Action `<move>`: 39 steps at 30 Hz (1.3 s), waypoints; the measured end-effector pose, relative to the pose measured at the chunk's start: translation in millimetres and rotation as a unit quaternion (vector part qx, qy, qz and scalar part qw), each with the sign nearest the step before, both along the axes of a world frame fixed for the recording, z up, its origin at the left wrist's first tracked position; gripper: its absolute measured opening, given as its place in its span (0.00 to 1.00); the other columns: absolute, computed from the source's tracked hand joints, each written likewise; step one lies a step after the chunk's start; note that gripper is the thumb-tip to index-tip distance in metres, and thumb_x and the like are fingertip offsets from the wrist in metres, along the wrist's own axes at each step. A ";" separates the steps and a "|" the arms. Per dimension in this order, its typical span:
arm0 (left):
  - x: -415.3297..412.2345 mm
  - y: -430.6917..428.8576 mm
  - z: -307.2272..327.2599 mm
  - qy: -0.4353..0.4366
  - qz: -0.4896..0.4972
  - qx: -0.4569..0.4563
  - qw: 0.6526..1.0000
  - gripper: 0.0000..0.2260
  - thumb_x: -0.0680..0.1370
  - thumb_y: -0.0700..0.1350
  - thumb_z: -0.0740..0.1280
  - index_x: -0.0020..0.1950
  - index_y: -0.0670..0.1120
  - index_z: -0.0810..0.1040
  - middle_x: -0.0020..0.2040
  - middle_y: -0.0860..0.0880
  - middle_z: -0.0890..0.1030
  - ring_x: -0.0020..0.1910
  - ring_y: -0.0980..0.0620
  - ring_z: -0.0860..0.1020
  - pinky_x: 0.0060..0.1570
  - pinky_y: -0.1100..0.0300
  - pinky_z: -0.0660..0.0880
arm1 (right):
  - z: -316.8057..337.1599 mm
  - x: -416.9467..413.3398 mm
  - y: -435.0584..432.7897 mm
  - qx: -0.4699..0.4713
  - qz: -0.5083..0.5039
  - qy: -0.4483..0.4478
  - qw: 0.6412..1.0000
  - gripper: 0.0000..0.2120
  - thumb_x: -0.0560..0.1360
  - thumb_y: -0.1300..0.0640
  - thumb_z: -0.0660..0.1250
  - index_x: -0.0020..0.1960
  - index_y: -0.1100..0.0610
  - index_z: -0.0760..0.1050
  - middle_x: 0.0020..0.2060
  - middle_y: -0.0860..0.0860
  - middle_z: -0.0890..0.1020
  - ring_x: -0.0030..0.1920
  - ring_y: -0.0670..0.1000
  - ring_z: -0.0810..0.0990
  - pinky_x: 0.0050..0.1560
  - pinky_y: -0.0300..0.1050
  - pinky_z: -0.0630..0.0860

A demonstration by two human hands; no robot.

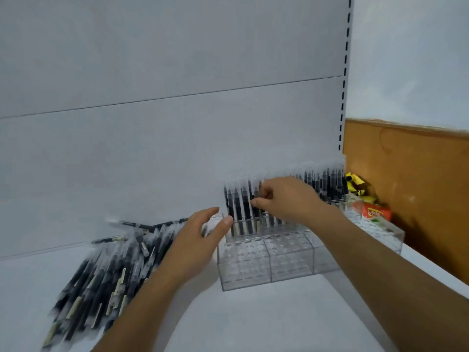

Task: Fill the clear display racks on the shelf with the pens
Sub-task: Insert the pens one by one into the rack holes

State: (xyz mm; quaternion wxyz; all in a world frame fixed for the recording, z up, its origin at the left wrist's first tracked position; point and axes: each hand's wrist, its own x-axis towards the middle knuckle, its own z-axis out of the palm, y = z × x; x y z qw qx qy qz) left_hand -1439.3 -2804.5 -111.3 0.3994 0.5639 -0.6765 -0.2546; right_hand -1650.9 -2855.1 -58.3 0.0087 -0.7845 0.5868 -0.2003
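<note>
The clear rack (269, 260) stands on the white shelf (253, 316), a stepped acrylic block with rows of round holes. Its front tiers hold nothing; its back row carries standing pens (239, 207), dark barrels under frosted clear caps. A second rack (378, 232) adjoins its right end, with more pens upright at the back. Left of the clear rack, a loose pile of pens (106, 273) of the same kind fans across the shelf, blurred at its near end.

The right hand (286, 199) is over the clear rack's back row, fingers curled, thumb and fingertips pinching one pen (256, 214) that stands there. The left hand (198, 242) is at the rack's left end, above the pile's edge, fingers relaxed and spread, gripping nothing; whether its thumb touches the rack cannot be told. Beyond the rack's right side lie colourful packets (373, 212).
</note>
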 end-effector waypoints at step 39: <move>103.5 123.9 2.6 -0.197 0.213 0.126 0.949 0.13 0.74 0.49 0.68 0.58 0.54 0.75 0.40 0.56 0.81 0.42 0.58 0.79 0.46 0.59 0.76 | -72.6 131.8 110.2 0.197 0.203 -0.321 0.904 0.07 0.73 0.52 0.68 0.48 0.43 0.71 0.35 0.46 0.83 0.38 0.44 0.81 0.37 0.41 0.73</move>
